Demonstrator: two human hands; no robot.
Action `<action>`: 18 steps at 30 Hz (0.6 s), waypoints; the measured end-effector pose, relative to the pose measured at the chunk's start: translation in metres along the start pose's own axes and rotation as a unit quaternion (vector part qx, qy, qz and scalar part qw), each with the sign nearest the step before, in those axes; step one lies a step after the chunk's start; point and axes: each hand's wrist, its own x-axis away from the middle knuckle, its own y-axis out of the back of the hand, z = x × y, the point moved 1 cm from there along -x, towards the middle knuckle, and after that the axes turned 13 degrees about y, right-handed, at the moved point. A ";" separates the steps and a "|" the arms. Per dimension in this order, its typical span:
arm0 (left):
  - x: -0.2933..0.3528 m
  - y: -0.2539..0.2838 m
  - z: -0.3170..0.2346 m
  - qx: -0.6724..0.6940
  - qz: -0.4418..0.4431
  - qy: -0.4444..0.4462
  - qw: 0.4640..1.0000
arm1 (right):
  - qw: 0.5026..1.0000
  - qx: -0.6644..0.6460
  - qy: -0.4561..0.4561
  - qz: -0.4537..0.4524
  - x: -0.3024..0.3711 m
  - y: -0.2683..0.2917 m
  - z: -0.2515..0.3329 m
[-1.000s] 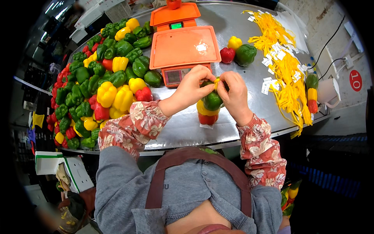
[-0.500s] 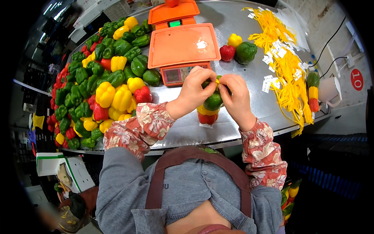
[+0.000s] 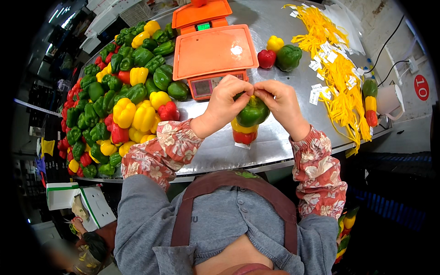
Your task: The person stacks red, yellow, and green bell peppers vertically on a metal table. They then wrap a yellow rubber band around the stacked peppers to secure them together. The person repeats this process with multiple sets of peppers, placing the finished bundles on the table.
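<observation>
Over the metal table, a stack of three bell peppers stands in front of me. The green pepper (image 3: 253,113) is on top, the yellow pepper (image 3: 243,129) in the middle and the red pepper (image 3: 244,137) lowest, with a white tag (image 3: 242,145) at its foot. My left hand (image 3: 228,100) and my right hand (image 3: 278,101) meet above the green pepper, fingertips pinched together. A bit of yellow strip shows between them at the pepper's top; most of it is hidden by my fingers.
A heap of green, yellow and red peppers (image 3: 142,114) covers the table's left side. Beyond my hands stands an orange scale (image 3: 215,52), with a second one behind. Three loose peppers (image 3: 288,58) lie right of it. Yellow strips with white tags (image 3: 341,87) and a white mug (image 3: 390,101) are farther right.
My right hand has turned a little, its fingertips moving up and closer to my left hand's. More of the green pepper shows, and less of the yellow strip.
</observation>
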 end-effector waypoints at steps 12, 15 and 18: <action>-0.003 0.001 0.002 -0.033 0.044 -0.016 0.998 | 0.998 0.033 -0.034 -0.046 0.007 -0.008 -0.023; -0.003 0.000 0.000 -0.070 0.034 -0.054 0.995 | 0.988 -0.080 -0.104 -0.078 0.011 -0.010 -0.027; -0.001 -0.002 0.001 -0.073 0.012 -0.030 0.997 | 0.968 -0.180 -0.146 -0.092 0.013 -0.011 -0.028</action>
